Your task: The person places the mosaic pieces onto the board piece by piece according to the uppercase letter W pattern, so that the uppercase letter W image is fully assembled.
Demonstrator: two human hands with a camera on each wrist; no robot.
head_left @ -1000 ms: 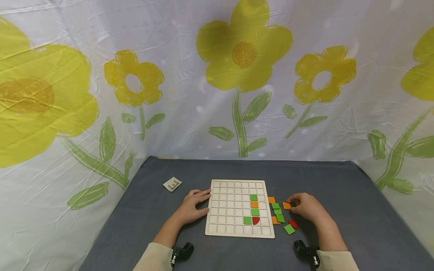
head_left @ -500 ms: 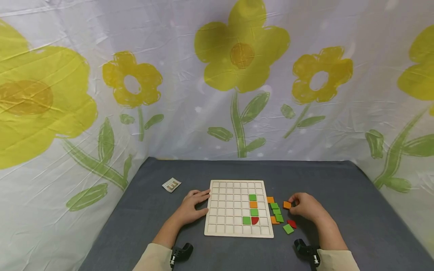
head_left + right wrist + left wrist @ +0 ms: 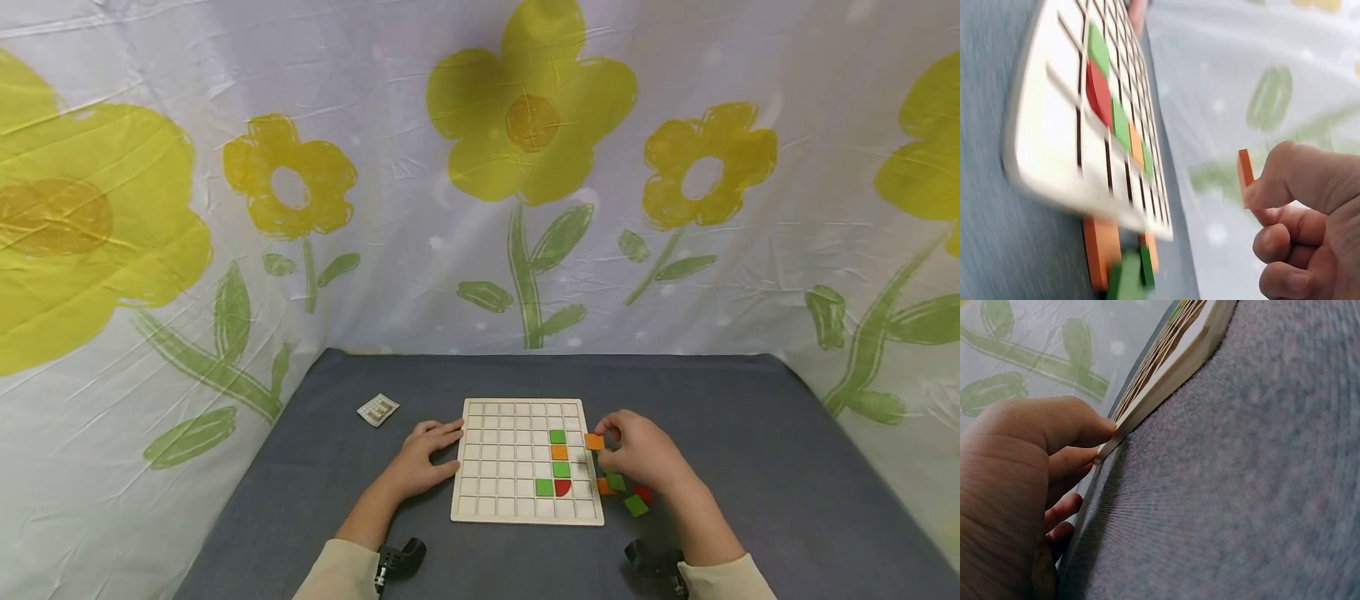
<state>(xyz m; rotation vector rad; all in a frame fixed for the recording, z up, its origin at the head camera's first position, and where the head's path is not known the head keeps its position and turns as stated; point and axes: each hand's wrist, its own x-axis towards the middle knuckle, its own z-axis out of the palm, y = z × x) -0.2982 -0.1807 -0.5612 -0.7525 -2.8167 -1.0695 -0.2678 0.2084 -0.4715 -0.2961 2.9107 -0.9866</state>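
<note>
A pale wooden grid board (image 3: pixel 510 504) lies on the dark cloth. Set in its right-hand cells are several green tiles (image 3: pixel 557 437), an orange tile (image 3: pixel 559 452) and a red quarter-round tile (image 3: pixel 562 488). My left hand (image 3: pixel 422 461) rests at the board's left edge, thumb and fingertips touching the rim; the left wrist view shows the thumb (image 3: pixel 1094 428) against the wooden edge. My right hand (image 3: pixel 647 452) pinches an orange square tile (image 3: pixel 1245 167) between thumb and finger, raised beside the board's right edge, overlapping some loose tiles in the head view.
Loose green tiles (image 3: pixel 636 505), orange tiles (image 3: pixel 606 486) and a red tile (image 3: pixel 644 494) lie off the board's right side, some partly hidden by my right hand. A small patterned card (image 3: pixel 378 410) lies at the back left. A flowered cloth hangs behind the table.
My right hand has lifted the orange tile and carried it left, from beside the loose pieces to the board's right edge. My left hand stays at the board's left edge.
</note>
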